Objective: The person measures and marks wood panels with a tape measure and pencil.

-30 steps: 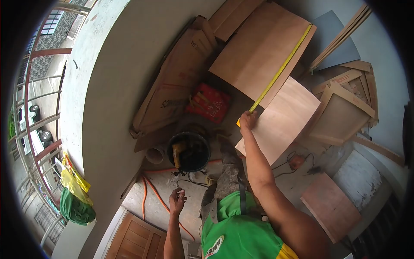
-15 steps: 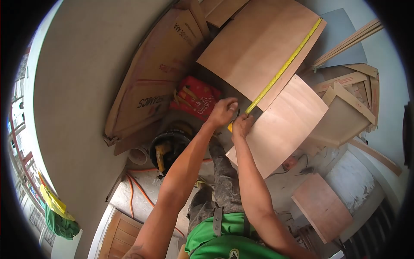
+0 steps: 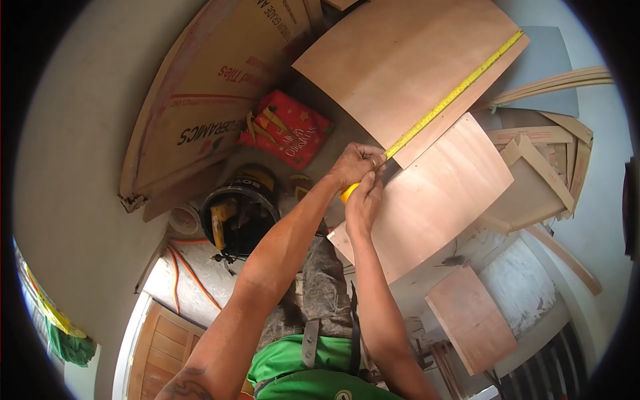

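A yellow measuring tape (image 3: 457, 93) lies stretched along the right edge of a large plywood sheet (image 3: 393, 60), its far end at the sheet's upper right corner. My left hand (image 3: 359, 163) has its fingers closed on the tape blade near the sheet's lower edge. Just below, my right hand (image 3: 365, 197) is wrapped round the yellow tape case (image 3: 347, 193), which is mostly hidden by the fingers. The hands are close together. A smaller plywood piece (image 3: 433, 193) sits beside the large sheet, partly behind my right forearm.
A black bucket (image 3: 241, 217) with tools stands left of my legs, near a red gift bag (image 3: 293, 130). Cardboard (image 3: 220, 87) leans at the left wall. An orange cord (image 3: 190, 277) crosses the floor. Wood scraps (image 3: 547, 167) and strips (image 3: 560, 85) are at the right.
My left hand has moved from beside the tape onto its blade. The view has shifted, with the bucket and bag now lower or further left. The tape remains stretched over the large sheet.
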`<action>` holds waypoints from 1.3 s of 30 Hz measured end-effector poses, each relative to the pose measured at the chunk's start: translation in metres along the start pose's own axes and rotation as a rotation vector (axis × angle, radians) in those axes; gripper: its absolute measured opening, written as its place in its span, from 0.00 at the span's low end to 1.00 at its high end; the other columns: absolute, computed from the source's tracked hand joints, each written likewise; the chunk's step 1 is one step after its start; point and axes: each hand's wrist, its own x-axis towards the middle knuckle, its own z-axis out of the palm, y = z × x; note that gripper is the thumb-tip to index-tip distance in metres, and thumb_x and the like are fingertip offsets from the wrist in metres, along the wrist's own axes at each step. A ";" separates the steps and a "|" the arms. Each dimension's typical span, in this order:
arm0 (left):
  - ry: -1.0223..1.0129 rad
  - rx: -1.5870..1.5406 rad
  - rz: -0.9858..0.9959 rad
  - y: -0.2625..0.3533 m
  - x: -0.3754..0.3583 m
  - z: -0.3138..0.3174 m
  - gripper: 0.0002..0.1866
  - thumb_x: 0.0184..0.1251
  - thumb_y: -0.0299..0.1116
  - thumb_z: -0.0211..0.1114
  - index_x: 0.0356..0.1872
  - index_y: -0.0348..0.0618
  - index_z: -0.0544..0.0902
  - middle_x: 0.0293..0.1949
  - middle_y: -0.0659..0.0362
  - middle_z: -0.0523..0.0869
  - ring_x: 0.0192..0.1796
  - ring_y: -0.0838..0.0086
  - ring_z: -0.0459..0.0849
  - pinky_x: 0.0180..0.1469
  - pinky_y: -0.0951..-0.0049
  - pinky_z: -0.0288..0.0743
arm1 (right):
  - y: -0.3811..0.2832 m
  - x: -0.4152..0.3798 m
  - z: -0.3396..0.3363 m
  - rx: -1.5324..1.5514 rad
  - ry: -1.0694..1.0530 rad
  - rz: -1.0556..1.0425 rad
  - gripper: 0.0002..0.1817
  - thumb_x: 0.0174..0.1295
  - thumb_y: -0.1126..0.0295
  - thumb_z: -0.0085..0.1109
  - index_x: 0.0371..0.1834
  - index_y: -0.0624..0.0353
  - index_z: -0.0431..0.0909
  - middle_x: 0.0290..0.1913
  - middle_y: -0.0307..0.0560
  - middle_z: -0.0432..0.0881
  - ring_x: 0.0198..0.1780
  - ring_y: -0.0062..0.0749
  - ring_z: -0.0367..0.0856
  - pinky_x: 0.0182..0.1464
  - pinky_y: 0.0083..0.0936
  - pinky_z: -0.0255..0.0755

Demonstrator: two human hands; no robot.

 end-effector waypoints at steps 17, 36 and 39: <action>0.070 -0.115 -0.043 -0.001 -0.001 0.021 0.09 0.66 0.30 0.60 0.38 0.34 0.82 0.25 0.60 0.82 0.21 0.80 0.78 0.26 0.77 0.74 | -0.334 -0.088 -0.262 0.162 -0.605 -1.342 0.20 0.64 0.62 0.48 0.43 0.73 0.75 0.41 0.58 0.80 0.45 0.46 0.81 0.53 0.38 0.73; 0.086 -0.164 -0.026 -0.008 0.001 0.020 0.10 0.65 0.32 0.61 0.37 0.35 0.84 0.24 0.61 0.82 0.21 0.82 0.77 0.25 0.79 0.72 | -0.177 0.071 -0.143 -0.067 -0.674 -0.548 0.23 0.62 0.59 0.61 0.50 0.67 0.73 0.45 0.49 0.78 0.43 0.31 0.82 0.46 0.24 0.76; 0.090 -0.174 -0.040 -0.008 -0.001 0.020 0.10 0.65 0.32 0.61 0.37 0.35 0.84 0.24 0.61 0.82 0.21 0.81 0.77 0.25 0.79 0.72 | -0.137 0.126 -0.132 -0.170 -0.561 -0.588 0.19 0.67 0.59 0.53 0.49 0.66 0.73 0.39 0.48 0.77 0.40 0.30 0.82 0.45 0.24 0.77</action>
